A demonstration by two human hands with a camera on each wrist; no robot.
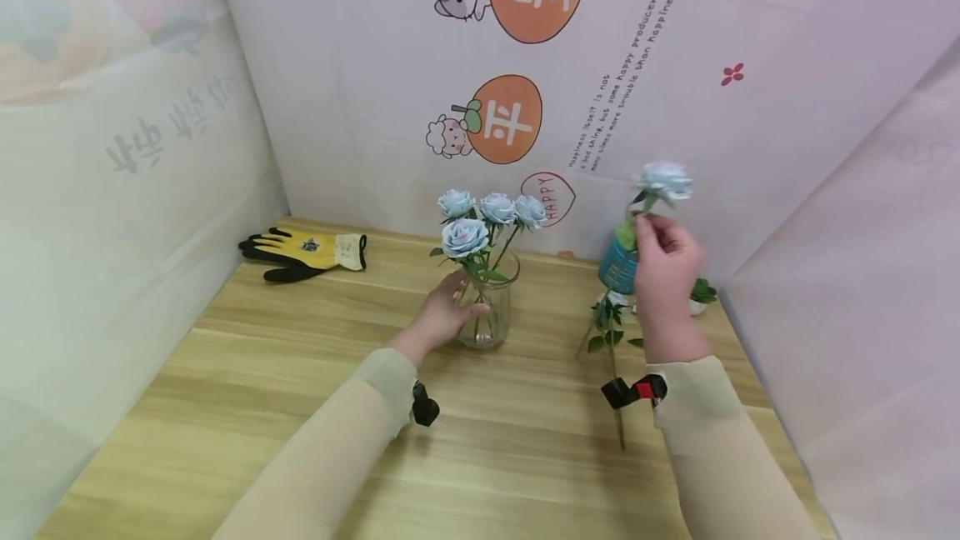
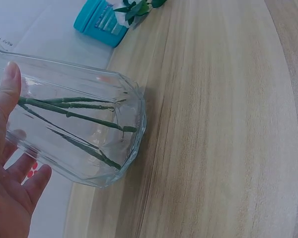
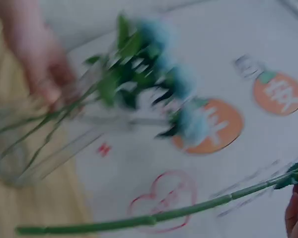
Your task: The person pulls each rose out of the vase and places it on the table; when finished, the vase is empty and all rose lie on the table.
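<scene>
A clear glass vase point(image 1: 497, 319) stands upright on the table with several pale blue roses point(image 1: 465, 237) in it. My left hand point(image 1: 438, 319) holds it from the left side, thumb across the near face and fingers round the far side. Through the glass, the left wrist view shows green stems point(image 2: 84, 118) reaching toward the bottom. Up to the right, my right hand point(image 1: 667, 261) pinches a single blue rose point(image 1: 666, 180) just below its bloom. Its long green stem point(image 3: 188, 210) runs toward the vase side in the right wrist view, where the vase looks blurred.
Another rose point(image 1: 609, 315) lies on the table below my right hand. Behind it stand a blue container point(image 1: 618, 267) and a small potted plant point(image 1: 703, 293). A yellow and black glove point(image 1: 307, 250) lies at the back left. Printed cloth walls point(image 1: 360, 107) enclose the wooden table point(image 1: 300, 357).
</scene>
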